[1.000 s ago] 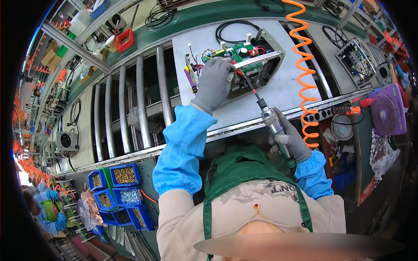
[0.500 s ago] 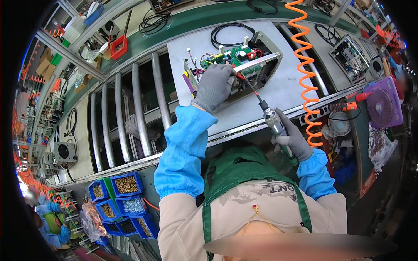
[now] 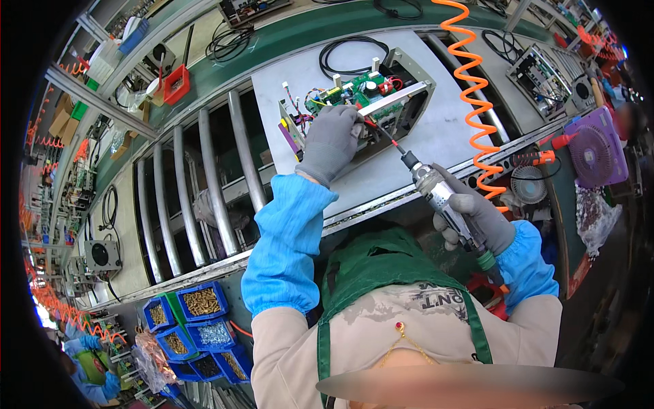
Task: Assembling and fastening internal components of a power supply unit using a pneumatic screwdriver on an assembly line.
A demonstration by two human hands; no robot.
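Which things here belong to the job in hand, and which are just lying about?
In the job:
- power driver, gripped in the right hand
- open metal chassis with green circuit board, left hand at its near side
- white sheet under the chassis

Apparently just about:
- purple fan
- small white fan
- clear plastic bag
- blue parts bins, untouched; possibly supplies

"How does the chassis (image 3: 398, 97) sit in front of you?"

"On the white board (image 3: 283, 102), at a slant: an open metal frame with its green circuit board (image 3: 364, 95) exposed and coloured wires rising at your left end of it."

"And your screwdriver (image 3: 436, 189)?"

"It's in your right hand (image 3: 482, 219), silver-bodied, green toward the rear, angled up and leftward. Its slim, red-marked shaft (image 3: 388, 138) points at the frame's near side; your left hand (image 3: 328, 144) hides whether the tip touches."
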